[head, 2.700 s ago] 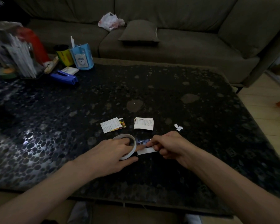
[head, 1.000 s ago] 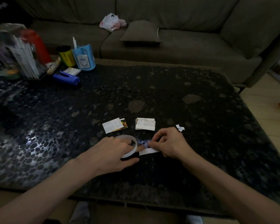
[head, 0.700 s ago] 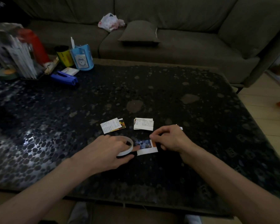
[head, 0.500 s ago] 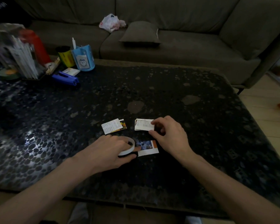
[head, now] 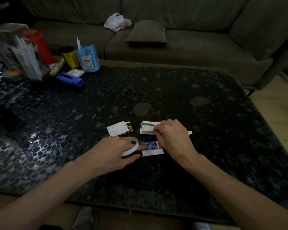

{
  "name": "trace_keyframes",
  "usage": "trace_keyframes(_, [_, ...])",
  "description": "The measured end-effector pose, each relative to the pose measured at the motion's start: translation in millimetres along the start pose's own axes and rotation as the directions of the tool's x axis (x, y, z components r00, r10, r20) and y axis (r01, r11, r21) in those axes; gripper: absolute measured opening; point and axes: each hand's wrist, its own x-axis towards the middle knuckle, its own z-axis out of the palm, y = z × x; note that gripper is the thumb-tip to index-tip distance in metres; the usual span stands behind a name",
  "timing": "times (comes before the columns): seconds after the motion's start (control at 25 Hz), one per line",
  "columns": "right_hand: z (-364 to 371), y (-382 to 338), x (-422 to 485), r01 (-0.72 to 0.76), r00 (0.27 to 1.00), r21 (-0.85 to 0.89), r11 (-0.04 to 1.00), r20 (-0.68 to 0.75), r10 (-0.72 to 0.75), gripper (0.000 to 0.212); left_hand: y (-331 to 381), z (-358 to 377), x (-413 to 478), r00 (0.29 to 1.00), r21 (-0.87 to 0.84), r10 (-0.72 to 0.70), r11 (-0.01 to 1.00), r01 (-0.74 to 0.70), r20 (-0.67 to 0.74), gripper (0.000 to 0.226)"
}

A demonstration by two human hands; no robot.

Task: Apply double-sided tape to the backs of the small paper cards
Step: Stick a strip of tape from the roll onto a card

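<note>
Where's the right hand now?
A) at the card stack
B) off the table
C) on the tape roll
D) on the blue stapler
A: the right hand pinches the right edge of the card stack, while the left hand holds the tape roll.

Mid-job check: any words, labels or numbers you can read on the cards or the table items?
No text is legible.
Print on the left card: too small.
Print on the card stack: blurred.
Markings on the yellow can: blurred.
Label on the blue cup: a cartoon face, no readable words.
</note>
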Motion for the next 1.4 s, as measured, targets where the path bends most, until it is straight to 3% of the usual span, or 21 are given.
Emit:
trace_keyframes(0.28, [-5,-1,3,-0.143,0.989,0.179,0.973,0.072,0.131,0.019,1,-1,0,0.999,-0.066,0.038,0.997,-0.038,0.003,0.032])
trace_keyframes(0.4, [-10,-1,0,-0.085,0.995,0.182,0.980,-0.030,0.092,0.017,4,-1,4,0.990,-0.279,-0.116,0.956,0.090,-0.076,0.024])
trace_keyframes(0.48, [-16,-2,-5,-0.005,0.991,0.180,0.984,-0.132,0.029,0.014,5,-5,9,0.935,-0.551,-0.329,0.809,0.205,-0.135,0.017])
trace_keyframes(0.52, [-19,-3,-8,0.028,0.988,0.185,0.982,-0.152,0.000,0.012,6,-8,13,0.896,-0.662,-0.423,0.711,0.237,-0.134,0.025])
trace_keyframes(0.6, [-25,-7,-14,0.082,0.983,0.190,0.978,-0.179,-0.047,0.011,9,-15,18,0.839,-0.819,-0.542,0.499,0.284,-0.039,0.037])
trace_keyframes(0.68, [-29,-9,-19,0.139,0.967,0.173,0.975,-0.236,-0.096,0.011,13,-19,21,0.790,-0.895,-0.608,0.308,0.323,0.075,0.037])
trace_keyframes(0.8, [-30,-8,-25,0.221,0.941,0.142,0.965,-0.291,-0.173,0.016,16,-17,26,0.741,-0.903,-0.656,0.221,0.367,0.141,0.015])
trace_keyframes(0.84, [-29,-7,-26,0.210,0.948,0.166,0.964,-0.276,-0.159,0.020,15,-15,28,0.731,-0.904,-0.667,0.214,0.371,0.142,0.009])
trace_keyframes(0.92, [-25,-5,-24,0.052,0.985,0.375,0.926,-0.172,0.014,0.036,13,-12,30,0.727,-0.889,-0.678,0.263,0.375,0.106,0.008])
trace_keyframes(0.96, [-24,-4,-22,-0.088,0.987,0.543,0.835,-0.066,0.146,0.041,12,-11,31,0.733,-0.876,-0.675,0.302,0.376,0.082,0.009])
trace_keyframes(1.04, [-22,-2,-16,-0.352,0.925,0.800,0.485,0.218,0.311,0.037,11,-9,30,0.758,-0.863,-0.650,0.357,0.358,0.046,0.009])
trace_keyframes(1.08, [-20,0,-14,-0.436,0.883,0.837,0.331,0.325,0.339,0.030,11,-8,29,0.769,-0.858,-0.638,0.375,0.352,0.037,0.008])
trace_keyframes(1.12, [-17,1,-14,-0.483,0.851,0.841,0.242,0.387,0.355,0.022,12,-8,29,0.777,-0.851,-0.629,0.388,0.353,0.036,0.008])
trace_keyframes(1.28, [-11,5,-16,-0.563,0.779,0.817,0.123,0.475,0.409,0.012,17,-10,27,0.813,-0.852,-0.582,0.415,0.320,0.021,0.011])
trace_keyframes(1.4, [-12,8,-16,-0.603,0.758,0.780,0.168,0.494,0.426,0.005,20,-11,28,0.829,-0.769,-0.556,0.555,0.318,-0.058,0.012])
